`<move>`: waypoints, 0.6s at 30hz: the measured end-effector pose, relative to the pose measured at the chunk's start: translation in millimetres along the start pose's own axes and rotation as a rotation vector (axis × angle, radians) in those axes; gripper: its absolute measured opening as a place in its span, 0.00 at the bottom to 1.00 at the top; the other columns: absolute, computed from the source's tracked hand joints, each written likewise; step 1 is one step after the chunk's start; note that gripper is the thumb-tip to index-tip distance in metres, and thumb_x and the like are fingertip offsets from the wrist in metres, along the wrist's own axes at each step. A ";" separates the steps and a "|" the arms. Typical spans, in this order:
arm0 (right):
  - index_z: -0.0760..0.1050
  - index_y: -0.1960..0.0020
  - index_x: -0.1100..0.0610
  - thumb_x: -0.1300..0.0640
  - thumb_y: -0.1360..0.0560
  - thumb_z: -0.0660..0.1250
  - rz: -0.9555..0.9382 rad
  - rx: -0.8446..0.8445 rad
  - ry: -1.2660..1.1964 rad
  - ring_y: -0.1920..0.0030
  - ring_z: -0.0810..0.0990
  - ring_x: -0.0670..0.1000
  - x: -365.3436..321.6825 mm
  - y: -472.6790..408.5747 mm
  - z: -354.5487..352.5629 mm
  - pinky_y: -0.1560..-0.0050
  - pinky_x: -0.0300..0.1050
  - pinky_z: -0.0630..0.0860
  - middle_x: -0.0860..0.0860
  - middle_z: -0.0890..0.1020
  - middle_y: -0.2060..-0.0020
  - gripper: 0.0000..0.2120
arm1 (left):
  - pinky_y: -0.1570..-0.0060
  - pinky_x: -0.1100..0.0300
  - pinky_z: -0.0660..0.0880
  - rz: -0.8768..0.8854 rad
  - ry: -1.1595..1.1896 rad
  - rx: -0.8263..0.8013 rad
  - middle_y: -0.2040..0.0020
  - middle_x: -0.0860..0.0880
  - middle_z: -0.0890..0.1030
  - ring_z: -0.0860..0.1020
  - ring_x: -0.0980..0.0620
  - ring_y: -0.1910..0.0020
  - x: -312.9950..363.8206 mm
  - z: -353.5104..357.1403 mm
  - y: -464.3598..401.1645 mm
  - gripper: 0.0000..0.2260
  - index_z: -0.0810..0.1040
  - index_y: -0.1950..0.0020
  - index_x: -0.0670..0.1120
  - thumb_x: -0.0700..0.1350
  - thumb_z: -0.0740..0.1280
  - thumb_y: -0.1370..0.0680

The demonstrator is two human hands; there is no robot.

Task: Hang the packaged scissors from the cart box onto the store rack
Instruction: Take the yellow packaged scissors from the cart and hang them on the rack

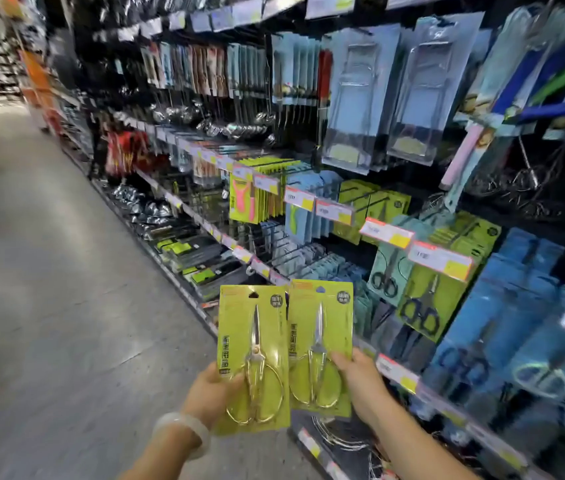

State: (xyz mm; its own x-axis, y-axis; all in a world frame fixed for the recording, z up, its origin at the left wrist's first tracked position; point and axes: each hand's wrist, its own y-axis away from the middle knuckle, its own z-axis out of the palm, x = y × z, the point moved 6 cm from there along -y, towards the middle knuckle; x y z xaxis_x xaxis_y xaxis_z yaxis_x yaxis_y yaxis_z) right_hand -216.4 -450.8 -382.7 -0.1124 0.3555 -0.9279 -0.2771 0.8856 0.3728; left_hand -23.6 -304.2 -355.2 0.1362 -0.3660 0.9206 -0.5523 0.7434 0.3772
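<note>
- My left hand (210, 389) pinches one green scissors pack (253, 358) upright
- My right hand (360, 382) grips a second scissors pack (320, 344) beside it, before the store rack (388, 233)

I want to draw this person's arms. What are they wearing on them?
Both forearms are bare, with no sleeves or gloves in view. The left hand has a smooth, pale, milky white bangle round its wrist. The right hand shows no bracelet, watch or ring.
</note>
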 end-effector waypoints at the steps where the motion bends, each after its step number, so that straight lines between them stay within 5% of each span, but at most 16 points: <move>1: 0.75 0.51 0.52 0.59 0.22 0.62 0.001 0.002 -0.003 0.53 0.79 0.50 -7.8 -20.5 4.4 0.50 0.45 0.75 0.51 0.82 0.51 0.04 | 0.49 0.51 0.77 0.014 -0.017 -0.004 0.53 0.44 0.83 0.80 0.45 0.52 11.4 0.4 -20.4 0.05 0.79 0.52 0.46 0.38 0.68 0.25; 3: 0.75 0.50 0.52 0.59 0.22 0.62 0.001 0.019 -0.004 0.54 0.79 0.50 -24.3 -54.2 10.8 0.54 0.43 0.75 0.51 0.82 0.52 0.04 | 0.54 0.54 0.77 0.026 -0.039 -0.020 0.56 0.47 0.83 0.80 0.48 0.56 32.7 2.1 -59.7 0.06 0.78 0.51 0.46 0.37 0.68 0.25; 7: 0.74 0.42 0.58 0.55 0.23 0.63 0.010 0.082 0.036 0.41 0.77 0.55 -47.3 -112.6 13.5 0.36 0.54 0.72 0.55 0.78 0.41 0.11 | 0.51 0.48 0.78 0.016 -0.069 -0.057 0.53 0.42 0.83 0.80 0.43 0.54 65.4 5.6 -130.1 0.07 0.77 0.47 0.42 0.37 0.67 0.24; 10: 0.74 0.42 0.60 0.56 0.23 0.64 0.045 0.135 0.065 0.43 0.78 0.57 -53.7 -142.7 10.9 0.38 0.53 0.73 0.57 0.79 0.43 0.12 | 0.60 0.55 0.75 0.024 -0.067 -0.074 0.55 0.43 0.82 0.79 0.45 0.57 79.0 14.0 -165.2 0.05 0.77 0.49 0.43 0.36 0.66 0.24; 18: 0.63 0.29 0.61 0.51 0.22 0.62 0.060 0.230 0.170 0.34 0.70 0.56 -74.2 -199.9 25.8 0.31 0.52 0.66 0.56 0.69 0.30 0.26 | 0.47 0.51 0.76 0.023 -0.186 -0.170 0.55 0.45 0.82 0.79 0.47 0.55 98.6 33.7 -260.8 0.02 0.76 0.54 0.45 0.41 0.68 0.24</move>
State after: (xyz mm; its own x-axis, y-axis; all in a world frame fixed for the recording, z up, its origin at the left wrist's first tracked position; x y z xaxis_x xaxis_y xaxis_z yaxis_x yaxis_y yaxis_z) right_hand -128.1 -646.6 -388.4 -0.2854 0.3711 -0.8836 -0.0439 0.9159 0.3989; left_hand 106.1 -553.1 -366.2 -0.0369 -0.4331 0.9006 -0.4055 0.8302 0.3826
